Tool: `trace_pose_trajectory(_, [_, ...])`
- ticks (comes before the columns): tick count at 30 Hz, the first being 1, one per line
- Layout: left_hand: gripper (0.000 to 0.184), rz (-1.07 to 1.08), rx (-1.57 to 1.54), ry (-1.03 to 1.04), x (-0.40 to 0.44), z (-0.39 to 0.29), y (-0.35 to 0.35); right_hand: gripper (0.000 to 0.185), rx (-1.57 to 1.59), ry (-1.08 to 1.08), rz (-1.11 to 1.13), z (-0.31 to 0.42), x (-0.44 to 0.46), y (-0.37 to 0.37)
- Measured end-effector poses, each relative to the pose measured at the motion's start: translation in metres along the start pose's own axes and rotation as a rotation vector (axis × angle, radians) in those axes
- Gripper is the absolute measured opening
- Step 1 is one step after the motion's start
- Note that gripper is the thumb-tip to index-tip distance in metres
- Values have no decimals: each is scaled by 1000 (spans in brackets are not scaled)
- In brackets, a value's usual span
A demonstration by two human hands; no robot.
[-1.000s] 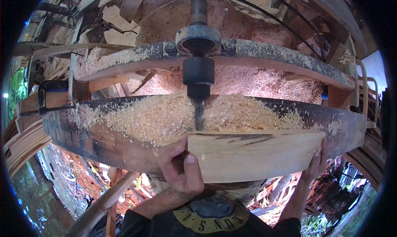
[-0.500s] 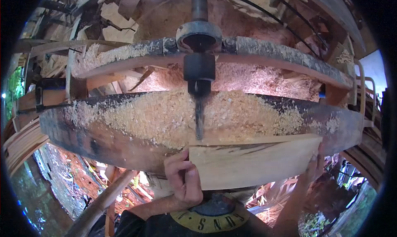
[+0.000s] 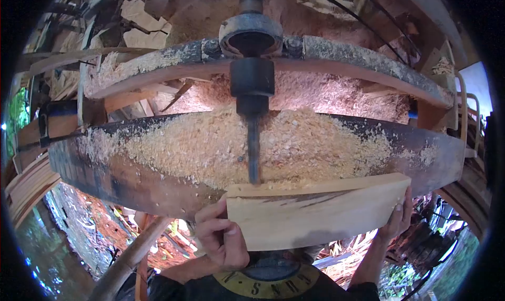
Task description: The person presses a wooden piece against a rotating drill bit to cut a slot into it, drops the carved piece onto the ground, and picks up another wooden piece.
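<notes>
A pale wooden board point(image 3: 315, 217) with a dark streak near its upper edge is held between both hands, in front of the drill. My left hand point(image 3: 223, 235) grips its left end, fingers curled at the corner. At the right end, my right hand point(image 3: 398, 217) holds the board's edge. The drill bit point(image 3: 253, 154) points down from a black chuck point(image 3: 252, 83), its tip at the board's far edge near the left end; whether they touch I cannot tell. Pale wood chips point(image 3: 315, 148) are heaped around the bit on the dark work table point(image 3: 158, 196).
Behind the table runs a chip-covered wooden beam point(image 3: 363, 59). A clamp point(image 3: 44, 125) is at the far left. A round pole point(image 3: 129, 253) slants below the table at the left. Black cables point(image 3: 368, 19) cross at the upper right.
The board has come nearer to my body and shifted slightly left, with both hands still on it. More of its top edge shows, and more of the bit is exposed.
</notes>
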State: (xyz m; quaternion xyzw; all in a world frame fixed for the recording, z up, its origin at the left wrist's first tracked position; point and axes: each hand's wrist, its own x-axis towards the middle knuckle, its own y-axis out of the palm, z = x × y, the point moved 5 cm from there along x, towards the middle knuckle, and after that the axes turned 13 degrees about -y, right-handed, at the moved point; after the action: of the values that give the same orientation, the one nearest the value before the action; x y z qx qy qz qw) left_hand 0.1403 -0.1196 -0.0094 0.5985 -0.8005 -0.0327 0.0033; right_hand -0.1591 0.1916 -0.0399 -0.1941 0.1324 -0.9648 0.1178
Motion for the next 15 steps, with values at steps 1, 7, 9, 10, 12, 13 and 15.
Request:
trace_pose_trajectory(1, [19, -7, -9, 1, 2, 0, 1, 51, -81, -16, 17, 0, -1, 0])
trace_pose_trajectory(7, [17, -43, 68, 37, 7, 2, -3, 59, -156, -1, 27, 7, -2, 4])
trace_pose_trajectory(9, [15, -53, 74, 28, 7, 1, -4, 61, -200, 7, 33, 9, -2, 5])
trace_pose_trajectory(10, [14, -72, 73, 15, 5, 1, -5, 61, -251, -9, 60, 9, -2, 4])
trace_pose_trajectory(12, [13, -83, 72, -12, 5, -1, -5, 61, -333, -41, 101, 7, -5, 1])
trace_pose_trajectory(13, [12, -75, 73, -26, 6, -3, -6, 61, -362, -58, 115, 5, -6, -1])
trace_pose_trajectory(15, [13, -73, 67, -32, 7, -4, -6, 62, -371, -86, 112, 2, -8, -3])
